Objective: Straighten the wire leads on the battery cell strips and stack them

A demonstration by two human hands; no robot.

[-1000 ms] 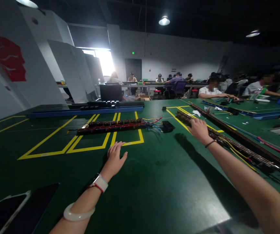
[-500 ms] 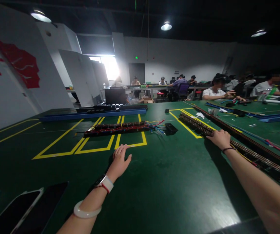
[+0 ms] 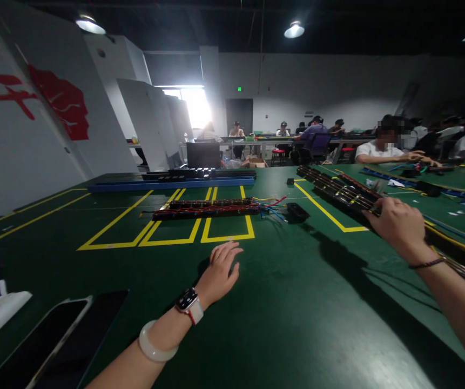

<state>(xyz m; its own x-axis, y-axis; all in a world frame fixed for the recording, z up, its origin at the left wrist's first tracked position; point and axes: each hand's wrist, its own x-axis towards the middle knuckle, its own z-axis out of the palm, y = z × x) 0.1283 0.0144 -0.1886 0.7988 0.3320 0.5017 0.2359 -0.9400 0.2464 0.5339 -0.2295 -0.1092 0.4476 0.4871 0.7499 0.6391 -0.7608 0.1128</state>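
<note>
Fingers of my remote right hand (image 3: 400,227) half-curl round a dark strip (image 3: 339,190) at two o'clock, steadying it I guess, left hand (image 3: 218,275) loosely spread, empty at twelve.

We hold a long, narrow, dark assembly (image 3: 339,190), with brownish metallic strips running lengthwise and small pale yellow-green spots along them. It points away from us at a slant, mostly to the right of the black connector (image 3: 297,212), its far end beyond that connector. Our grip hides part of its nearer stretch.
</note>
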